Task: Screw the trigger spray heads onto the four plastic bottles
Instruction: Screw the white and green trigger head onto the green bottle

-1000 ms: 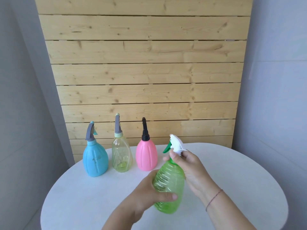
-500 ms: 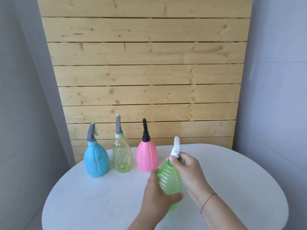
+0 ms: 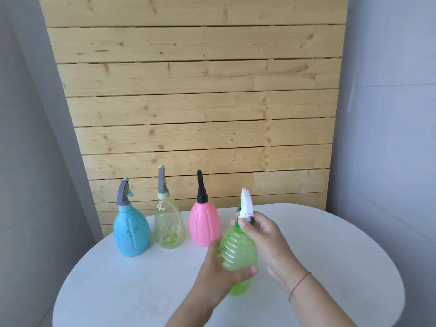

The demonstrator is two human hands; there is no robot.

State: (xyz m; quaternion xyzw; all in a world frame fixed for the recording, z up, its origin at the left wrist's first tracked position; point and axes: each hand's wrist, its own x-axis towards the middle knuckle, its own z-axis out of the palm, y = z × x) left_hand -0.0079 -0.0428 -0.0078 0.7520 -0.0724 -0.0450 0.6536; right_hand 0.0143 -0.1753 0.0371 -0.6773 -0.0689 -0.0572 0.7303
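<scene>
A ribbed green bottle (image 3: 238, 250) is held tilted above the round white table (image 3: 132, 289). My left hand (image 3: 220, 273) wraps around its lower body. My right hand (image 3: 262, 234) grips the neck collar under the white trigger head (image 3: 246, 204), which has a green lever. At the back left stand three bottles in a row, each with a spray head on top: a blue bottle (image 3: 131, 232) with a grey head, a clear yellowish bottle (image 3: 169, 225) with a grey head, and a pink bottle (image 3: 204, 224) with a black head.
A wooden slat panel (image 3: 195, 102) rises behind the table, with grey walls on both sides. The table's right half (image 3: 330, 256) carries nothing visible.
The white trigger head has turned from sideways to edge-on toward me. The green bottle has come more upright, and my left hand has shifted its grip on the body.
</scene>
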